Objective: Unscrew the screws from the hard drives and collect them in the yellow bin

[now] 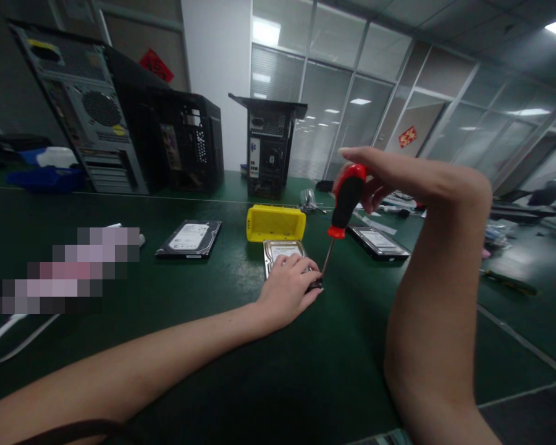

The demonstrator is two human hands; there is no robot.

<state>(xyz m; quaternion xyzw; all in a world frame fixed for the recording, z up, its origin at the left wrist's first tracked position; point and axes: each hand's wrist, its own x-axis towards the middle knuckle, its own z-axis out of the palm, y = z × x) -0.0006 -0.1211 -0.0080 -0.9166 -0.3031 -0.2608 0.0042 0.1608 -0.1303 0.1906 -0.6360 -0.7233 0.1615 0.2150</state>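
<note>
1. Two hands were at work over the desk (204, 327). The left hand (287, 287) grasped one silver hard drive (282, 249), its fingers spread over the top and its thumb at the near right corner.
2. The right hand (375, 179), raised above and right of the left one, grasped one red-and-black screwdriver (346, 201); its shaft slanted down to that corner.
3. Two other drives lay flat, a left-hand drive (189, 238) beyond the left forearm and a right-hand drive (379, 241) below the right hand.
4. One yellow bin (277, 224) stood just beyond the left hand, by the gripped drive's far edge.
5. Three computer cases (267, 145) stood farther off, beyond the left hand and toward the left.
6. One spare screwdriver (509, 282) lay right of the right forearm.
</note>
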